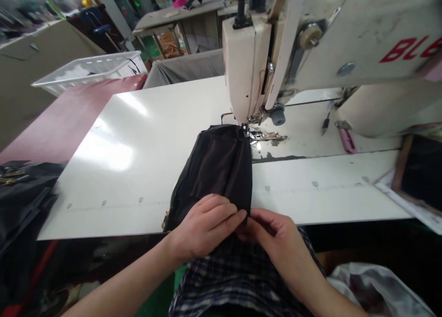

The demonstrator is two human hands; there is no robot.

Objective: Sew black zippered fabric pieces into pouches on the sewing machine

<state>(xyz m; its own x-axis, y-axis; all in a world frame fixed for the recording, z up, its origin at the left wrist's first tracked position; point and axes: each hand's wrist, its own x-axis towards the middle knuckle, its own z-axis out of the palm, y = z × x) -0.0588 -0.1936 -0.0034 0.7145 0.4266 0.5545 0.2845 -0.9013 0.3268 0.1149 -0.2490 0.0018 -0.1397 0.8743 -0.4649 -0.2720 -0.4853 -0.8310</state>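
A piece of black fabric (221, 165) with a zipper (175, 188) along its left edge lies on the white sewing table. Its far right corner sits at the presser foot (245, 128) of the sewing machine (247, 68). My left hand (210, 225) pinches the fabric's near right edge between thumb and fingers. Right beside it, my right hand (272, 231) grips the same edge from the other side, fingertips close to the left ones. The zipper pull (165, 219) hangs near the table's front edge. Part of the fabric under my hands is hidden.
A white basket (93, 68) and a pink surface (62, 114) border the table (113, 179) on the left. Black pieces with zippers (27, 192) are piled at the left edge. At the right lie a pink clip-like item (347, 141) and a dark framed object (419, 172).
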